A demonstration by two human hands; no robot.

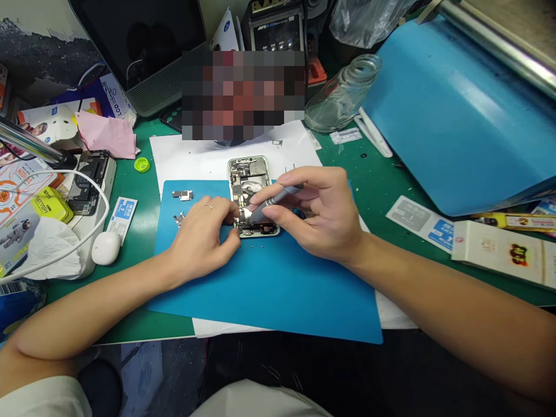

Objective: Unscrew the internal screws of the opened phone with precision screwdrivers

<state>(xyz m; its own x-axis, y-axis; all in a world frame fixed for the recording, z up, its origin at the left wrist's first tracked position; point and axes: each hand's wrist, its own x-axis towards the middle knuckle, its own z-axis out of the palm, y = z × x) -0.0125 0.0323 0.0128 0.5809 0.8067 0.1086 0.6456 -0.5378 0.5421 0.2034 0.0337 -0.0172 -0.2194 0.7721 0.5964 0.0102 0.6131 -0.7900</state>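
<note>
An opened smartphone (255, 174) with a pale green frame lies on the blue mat (278, 295), its inner parts exposed. My left hand (204, 231) is at the phone's left edge, its index finger and thumb curled against the lower side. In my right hand (325, 214) is a slim grey pen-shaped tool (278, 200) with light rings, slanted down-left. Its pale end is over the lower middle of the phone; the very tip is hard to make out. Left of the phone lie a small metal bracket (182, 195) and another small part (179, 219). Tiny screws (257, 247) sit below the phone.
A glass jar (341, 92) leans behind, right of a blurred-out patch. A large blue sheet (447, 110) rises at the right, above a white box (504, 252). At the left are an earbud case (105, 248), a white cable (102, 197) and a green cap (141, 165).
</note>
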